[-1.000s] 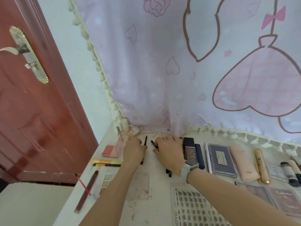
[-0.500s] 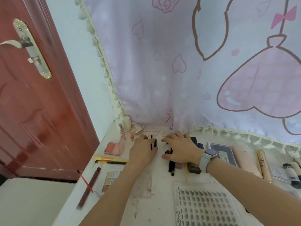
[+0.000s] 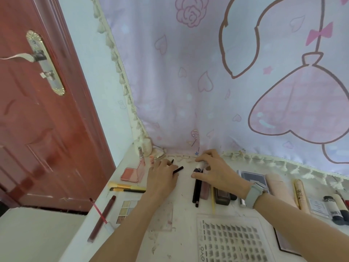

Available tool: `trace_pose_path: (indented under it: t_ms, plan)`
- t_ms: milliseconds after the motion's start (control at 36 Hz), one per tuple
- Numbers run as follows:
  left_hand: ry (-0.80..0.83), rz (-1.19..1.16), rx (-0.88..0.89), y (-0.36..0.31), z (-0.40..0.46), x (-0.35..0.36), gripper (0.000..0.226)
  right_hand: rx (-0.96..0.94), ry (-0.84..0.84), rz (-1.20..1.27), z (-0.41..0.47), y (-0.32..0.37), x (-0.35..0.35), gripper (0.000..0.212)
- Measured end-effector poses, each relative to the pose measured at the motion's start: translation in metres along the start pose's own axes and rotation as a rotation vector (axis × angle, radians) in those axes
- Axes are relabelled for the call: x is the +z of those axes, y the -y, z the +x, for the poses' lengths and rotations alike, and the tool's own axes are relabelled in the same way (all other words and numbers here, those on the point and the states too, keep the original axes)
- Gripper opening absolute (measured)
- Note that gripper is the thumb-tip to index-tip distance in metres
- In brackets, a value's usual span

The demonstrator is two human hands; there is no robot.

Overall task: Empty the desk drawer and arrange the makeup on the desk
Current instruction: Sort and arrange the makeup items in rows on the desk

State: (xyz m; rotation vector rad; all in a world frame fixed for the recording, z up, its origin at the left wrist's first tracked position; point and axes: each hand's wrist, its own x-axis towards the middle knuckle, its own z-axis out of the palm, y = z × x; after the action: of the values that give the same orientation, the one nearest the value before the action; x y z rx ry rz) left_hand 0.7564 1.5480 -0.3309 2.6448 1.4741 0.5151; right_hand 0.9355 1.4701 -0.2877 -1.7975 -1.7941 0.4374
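Both hands work at the far edge of the white desk (image 3: 185, 227), below the pink curtain (image 3: 217, 95). The left hand (image 3: 161, 177) lies over two thin black pencils (image 3: 178, 169), their tips projecting to the right past the fingers; whether it grips them cannot be told. The right hand (image 3: 217, 172), with a watch (image 3: 254, 194) on its wrist, pinches one white-and-black tube (image 3: 199, 166) between thumb and fingers. Just near of it lie one black pencil (image 3: 196, 190) and one pink gloss tube (image 3: 205, 190), side by side. At left sit one open blush compact (image 3: 130, 174), two yellow-handled brushes (image 3: 126, 187) and one dark red lip liner (image 3: 103, 217). One lash tray (image 3: 232, 241) occupies the near centre.
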Motion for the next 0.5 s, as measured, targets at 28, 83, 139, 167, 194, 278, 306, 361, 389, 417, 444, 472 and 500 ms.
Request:
trace_pose_path:
  t_ms: [28,83,139,167,194,278,306,361,389,417,444,472,500]
  plan:
    - [0.001,0.027,0.015,-0.001,0.001,0.0,0.033,0.012,-0.017,0.01,-0.002,-0.002,-0.003,0.052]
    - [0.014,0.06,0.002,-0.004,0.005,-0.001,0.03,0.024,-0.033,0.013,-0.008,-0.005,-0.008,0.05]
    - [0.004,0.103,-0.022,-0.008,0.009,0.001,0.029,0.023,-0.032,0.015,-0.013,-0.008,-0.01,0.05]
    - [-0.008,0.127,-0.035,-0.009,0.01,0.003,0.029,0.016,-0.032,0.014,-0.015,-0.009,-0.011,0.05]
    - [-0.02,0.146,-0.05,-0.009,0.011,0.005,0.029,0.007,-0.035,0.01,-0.017,-0.01,-0.011,0.049]
    - [-0.039,0.153,-0.086,-0.011,0.014,0.01,0.03,-0.009,-0.047,0.007,-0.021,-0.01,-0.015,0.047]
    - [-0.038,0.148,-0.097,-0.011,0.015,0.011,0.03,-0.012,-0.051,0.008,-0.021,-0.01,-0.016,0.046]
    - [-0.05,0.148,-0.113,-0.013,0.015,0.012,0.03,-0.012,-0.056,0.017,-0.023,-0.008,-0.018,0.043]
    - [-0.062,0.151,-0.119,-0.013,0.015,0.011,0.03,-0.01,-0.055,0.024,-0.024,-0.007,-0.019,0.042]
    - [-0.077,0.152,-0.124,-0.014,0.014,0.01,0.028,-0.004,-0.052,0.034,-0.025,-0.006,-0.019,0.041]
    - [-0.095,0.144,-0.13,-0.015,0.014,0.009,0.027,0.007,-0.047,0.05,-0.025,-0.006,-0.02,0.04]
    - [-0.116,0.115,-0.135,-0.017,0.012,0.007,0.025,0.024,-0.046,0.077,-0.025,-0.005,-0.02,0.037]
    - [-0.143,0.049,-0.136,-0.019,0.011,0.004,0.024,0.044,-0.053,0.116,-0.026,-0.004,-0.02,0.032]
